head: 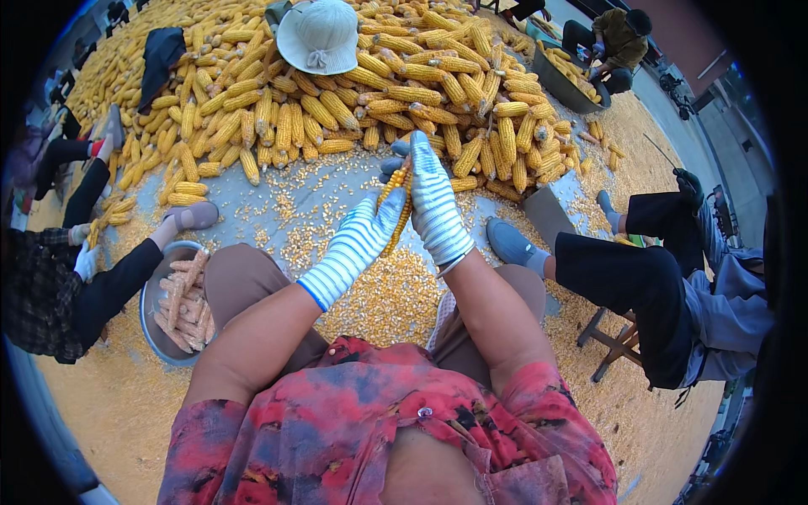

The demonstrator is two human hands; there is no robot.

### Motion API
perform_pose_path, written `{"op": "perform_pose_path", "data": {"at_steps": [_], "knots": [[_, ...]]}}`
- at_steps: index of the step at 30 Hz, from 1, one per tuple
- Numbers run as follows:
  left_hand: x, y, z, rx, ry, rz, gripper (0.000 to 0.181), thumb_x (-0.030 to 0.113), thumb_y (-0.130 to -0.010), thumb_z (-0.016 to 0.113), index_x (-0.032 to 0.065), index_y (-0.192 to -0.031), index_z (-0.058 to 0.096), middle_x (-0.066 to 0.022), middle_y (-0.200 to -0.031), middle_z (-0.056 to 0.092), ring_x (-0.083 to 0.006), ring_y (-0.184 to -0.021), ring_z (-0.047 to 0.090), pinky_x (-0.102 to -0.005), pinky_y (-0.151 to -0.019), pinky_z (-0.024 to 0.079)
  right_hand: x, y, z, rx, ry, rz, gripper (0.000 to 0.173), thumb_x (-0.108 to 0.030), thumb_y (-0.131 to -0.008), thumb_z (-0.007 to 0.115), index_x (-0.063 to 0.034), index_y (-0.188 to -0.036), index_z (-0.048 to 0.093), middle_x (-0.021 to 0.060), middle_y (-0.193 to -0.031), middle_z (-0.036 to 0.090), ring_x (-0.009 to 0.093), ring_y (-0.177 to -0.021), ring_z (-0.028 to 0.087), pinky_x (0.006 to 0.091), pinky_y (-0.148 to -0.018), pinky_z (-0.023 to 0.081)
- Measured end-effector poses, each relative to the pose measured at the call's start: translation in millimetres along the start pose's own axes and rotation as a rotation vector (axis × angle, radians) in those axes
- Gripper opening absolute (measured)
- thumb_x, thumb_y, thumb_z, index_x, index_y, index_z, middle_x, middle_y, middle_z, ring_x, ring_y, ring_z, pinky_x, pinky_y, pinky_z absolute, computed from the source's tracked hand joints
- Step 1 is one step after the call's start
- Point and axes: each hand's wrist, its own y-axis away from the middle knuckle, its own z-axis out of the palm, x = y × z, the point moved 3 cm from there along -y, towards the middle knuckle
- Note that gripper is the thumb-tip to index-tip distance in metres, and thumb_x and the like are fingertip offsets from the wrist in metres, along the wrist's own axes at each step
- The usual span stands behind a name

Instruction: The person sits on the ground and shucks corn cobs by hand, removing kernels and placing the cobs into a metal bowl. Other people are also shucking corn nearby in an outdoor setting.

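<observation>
Both hands wear striped white knit gloves with grey-blue coated fingers. My left hand (360, 237) grips a yellow corn cob (398, 211), its thumb lying along the kernels. Against the cob's right side presses my right hand (435, 202), its fingers pointing up toward the heap; whether it grips the cob or only presses it, I cannot tell. The cob stands slanted between the palms, partly hidden by them. Below the hands, loose corn kernels (385, 300) cover the ground between my knees. A big heap of unshelled corn cobs (404, 95) rises just beyond.
A metal basin (151, 315) of stripped cobs (186, 303) stands by my left knee. Co-workers sit on both sides, one on a wooden stool (609, 341). A pale hat (319, 38) shows at the heap. A dark tub (568, 85) holds cobs at the upper right.
</observation>
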Motion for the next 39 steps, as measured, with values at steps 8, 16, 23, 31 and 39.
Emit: {"op": "perform_pose_path", "data": {"at_steps": [8,16,23,31,39], "knots": [[38.7,34.1,18.8,-0.320,0.768,-0.144,0.078,0.070,-0.070,0.039,0.0083,-0.117,0.042,-0.0070,-0.087,0.055,-0.0144,-0.069,0.055,-0.0253,-0.057,0.047,-1.6,3.3,-11.9,0.088,-0.208,0.172,0.061,-0.061,-0.080,0.036,-0.0025,-0.083,0.055,0.0034,-0.057,0.050,0.013,-0.049,0.049,0.0253,-0.046,0.042],[25.0,28.9,22.4,-0.255,0.853,-0.293,0.065,0.067,-0.077,0.029,0.0108,-0.102,0.050,-0.0069,-0.073,0.057,-0.0173,-0.055,0.056,-0.0314,-0.043,0.047,7.8,-3.2,-19.5,0.115,0.059,0.117,0.057,-0.060,-0.082,0.034,-0.0078,-0.074,0.055,0.0022,-0.059,0.052,0.012,-0.053,0.048,0.0259,-0.051,0.042],[28.0,23.1,10.5,-0.283,0.882,-0.234,0.058,0.058,-0.082,0.030,0.0084,-0.105,0.049,-0.0076,-0.077,0.058,-0.0175,-0.062,0.057,-0.0308,-0.052,0.049,-1.1,-1.6,-6.1,0.061,-0.080,0.071,0.058,-0.061,-0.080,0.035,-0.0063,-0.077,0.056,0.0032,-0.064,0.054,0.013,-0.057,0.051,0.0259,-0.054,0.044],[23.2,17.5,21.1,-0.066,0.857,-0.133,0.052,0.054,-0.084,0.036,0.0068,-0.098,0.053,-0.0028,-0.079,0.054,-0.0123,-0.066,0.052,-0.0252,-0.057,0.044,4.2,1.7,-3.6,0.105,0.135,-0.143,0.050,-0.048,-0.088,0.032,-0.0036,-0.080,0.053,0.0025,-0.063,0.049,0.013,-0.058,0.043,0.0270,-0.057,0.040],[33.5,30.7,15.0,-0.100,0.897,-0.238,0.052,0.058,-0.081,0.037,0.0096,-0.093,0.052,-0.0013,-0.070,0.053,-0.0109,-0.055,0.049,-0.0236,-0.048,0.043,9.5,-9.7,-16.5,0.041,0.596,-0.367,0.046,-0.042,-0.089,0.035,-0.0016,-0.077,0.053,0.0035,-0.065,0.051,0.011,-0.059,0.040,0.0279,-0.056,0.038]]}}
